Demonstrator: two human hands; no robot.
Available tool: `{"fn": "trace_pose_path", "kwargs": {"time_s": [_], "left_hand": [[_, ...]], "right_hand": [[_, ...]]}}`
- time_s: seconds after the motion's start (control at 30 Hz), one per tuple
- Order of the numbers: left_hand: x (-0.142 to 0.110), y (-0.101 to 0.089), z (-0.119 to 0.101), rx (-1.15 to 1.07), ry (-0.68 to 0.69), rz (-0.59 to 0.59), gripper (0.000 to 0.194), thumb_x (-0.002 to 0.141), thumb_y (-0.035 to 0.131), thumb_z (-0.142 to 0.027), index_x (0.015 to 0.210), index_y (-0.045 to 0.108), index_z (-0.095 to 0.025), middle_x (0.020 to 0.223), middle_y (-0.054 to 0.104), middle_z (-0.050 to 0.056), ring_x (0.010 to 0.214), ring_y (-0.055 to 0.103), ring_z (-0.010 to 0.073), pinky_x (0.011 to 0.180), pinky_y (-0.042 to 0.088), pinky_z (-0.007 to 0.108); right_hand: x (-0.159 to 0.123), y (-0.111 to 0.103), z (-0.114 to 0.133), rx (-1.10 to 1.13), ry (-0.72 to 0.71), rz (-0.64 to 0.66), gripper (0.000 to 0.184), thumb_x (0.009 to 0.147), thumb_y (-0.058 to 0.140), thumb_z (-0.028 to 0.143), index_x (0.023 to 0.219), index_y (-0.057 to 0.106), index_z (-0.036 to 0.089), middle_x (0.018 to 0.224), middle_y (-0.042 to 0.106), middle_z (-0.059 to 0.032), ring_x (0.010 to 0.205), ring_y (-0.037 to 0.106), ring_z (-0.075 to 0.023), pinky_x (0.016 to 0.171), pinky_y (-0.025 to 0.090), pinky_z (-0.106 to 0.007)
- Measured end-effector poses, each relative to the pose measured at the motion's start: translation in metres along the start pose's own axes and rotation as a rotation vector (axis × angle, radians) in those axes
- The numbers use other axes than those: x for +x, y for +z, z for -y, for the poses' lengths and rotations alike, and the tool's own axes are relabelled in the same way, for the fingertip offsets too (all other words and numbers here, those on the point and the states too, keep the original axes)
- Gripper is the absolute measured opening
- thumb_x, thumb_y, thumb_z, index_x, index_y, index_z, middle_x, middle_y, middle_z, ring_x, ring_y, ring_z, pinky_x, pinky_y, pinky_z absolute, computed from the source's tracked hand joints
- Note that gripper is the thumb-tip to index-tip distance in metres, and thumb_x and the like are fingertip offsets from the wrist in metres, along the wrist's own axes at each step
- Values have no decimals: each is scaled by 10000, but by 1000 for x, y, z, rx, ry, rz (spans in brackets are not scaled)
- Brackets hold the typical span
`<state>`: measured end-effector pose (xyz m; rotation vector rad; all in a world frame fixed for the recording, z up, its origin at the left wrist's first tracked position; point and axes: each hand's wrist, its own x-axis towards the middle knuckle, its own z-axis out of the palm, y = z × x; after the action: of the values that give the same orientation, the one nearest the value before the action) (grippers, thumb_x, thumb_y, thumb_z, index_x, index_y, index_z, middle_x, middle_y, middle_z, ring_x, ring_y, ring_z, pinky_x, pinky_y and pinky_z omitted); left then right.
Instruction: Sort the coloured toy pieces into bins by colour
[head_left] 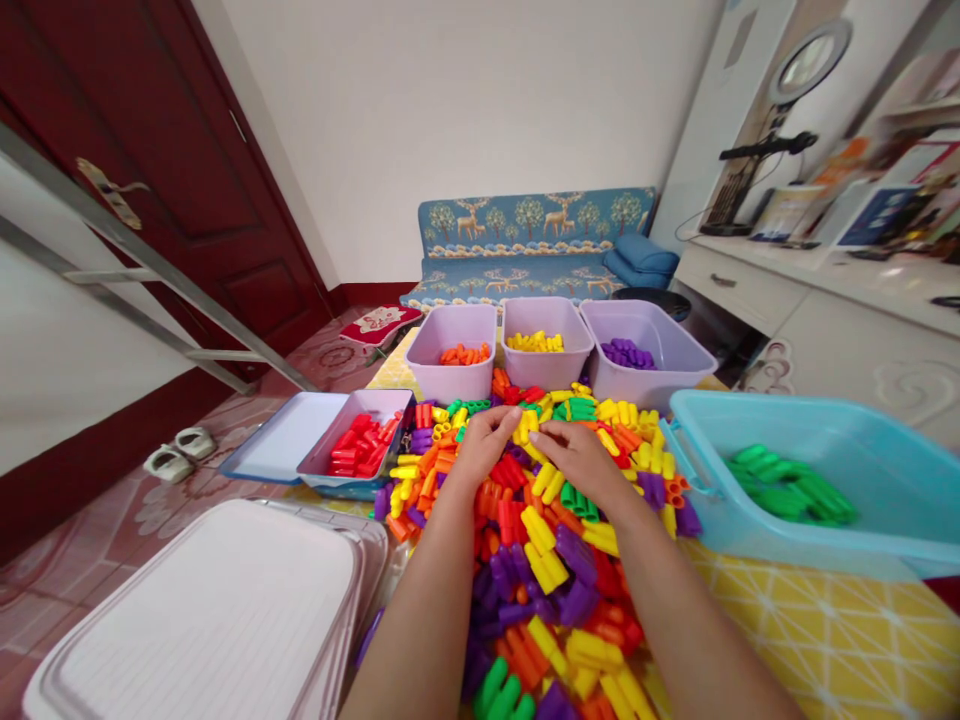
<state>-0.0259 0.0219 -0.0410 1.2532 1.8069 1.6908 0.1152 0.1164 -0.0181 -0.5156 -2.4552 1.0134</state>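
My left hand and my right hand rest side by side on a large heap of colourful plastic tube-shaped pieces. Fingers of both hands curl down among the pieces, and yellow pieces lie just between them. Whether either hand grips anything is hidden. Three lilac bins stand beyond the heap, holding orange, yellow and purple pieces. A lilac bin of red pieces sits to the left, and a turquoise tub of green pieces sits to the right.
The heap lies on a yellow patterned mat. A white lidded plastic box sits at lower left, beside a pale blue tray. White slippers lie on the floor. A blue sofa and white cabinet stand beyond.
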Motion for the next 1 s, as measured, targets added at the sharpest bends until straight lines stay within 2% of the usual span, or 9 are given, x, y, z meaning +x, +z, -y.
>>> {"fn": "trace_pose_path", "kwargs": {"time_s": [0.2,0.3,0.43,0.53,0.63,0.73,0.83,0.9,1.0], "left_hand": [[0,5,1,-249,-64,-7,444,720,704,-508,916,709,-109,730,704,39,633,604,142,644,493,255],[-1,4,-1,-242,-47,30,391,714,724,-474,883,718,-121,747,713,45,648,615,145,657,497,255],[-3,2,-1,-133,9,53,301,748,706,-428,819,735,-137,744,709,32,666,612,141,665,477,239],[-2,1,0,-121,19,28,300,765,692,-433,824,736,-142,744,706,24,672,611,137,663,469,232],[-2,2,0,-162,17,11,341,771,681,-472,817,731,-138,736,711,30,672,625,141,663,479,233],[-1,2,0,-213,-3,16,414,802,627,-532,847,730,-134,761,733,60,705,662,166,695,511,259],[0,2,2,-217,-7,-13,414,818,613,-526,871,725,-131,785,746,80,731,682,180,702,524,269],[0,2,4,-203,-6,-38,385,816,630,-499,892,720,-132,793,750,77,731,685,181,687,525,266],[1,2,6,-189,-9,-55,358,809,646,-469,919,715,-136,804,752,71,734,688,184,685,526,271]], "right_hand": [[3,3,-10,220,90,-206,233,798,578,364,844,710,177,862,726,-50,827,661,-220,766,493,-331],[3,2,-9,377,128,-252,254,786,585,385,871,692,172,858,727,-54,778,675,-215,725,522,-331],[2,2,-5,504,177,-279,265,775,594,395,912,635,172,786,703,-37,559,625,-156,564,511,-293],[2,3,-2,524,156,-212,317,766,622,390,998,614,174,866,707,-52,576,630,-148,555,519,-290],[3,3,-1,478,108,-178,365,739,659,333,1058,632,159,1014,710,-93,804,679,-195,719,550,-334],[3,-5,1,443,99,-306,378,735,657,312,1076,650,148,1032,713,-100,893,672,-214,818,531,-368],[1,-22,6,455,109,-416,405,731,661,342,1090,653,156,1011,718,-89,847,672,-203,760,539,-344],[-4,-37,10,437,132,-370,421,726,668,367,1092,658,159,956,724,-79,788,672,-196,685,543,-316],[-16,-59,18,272,135,-125,367,719,680,350,1039,695,172,855,725,-55,743,672,-199,632,538,-296]]}}
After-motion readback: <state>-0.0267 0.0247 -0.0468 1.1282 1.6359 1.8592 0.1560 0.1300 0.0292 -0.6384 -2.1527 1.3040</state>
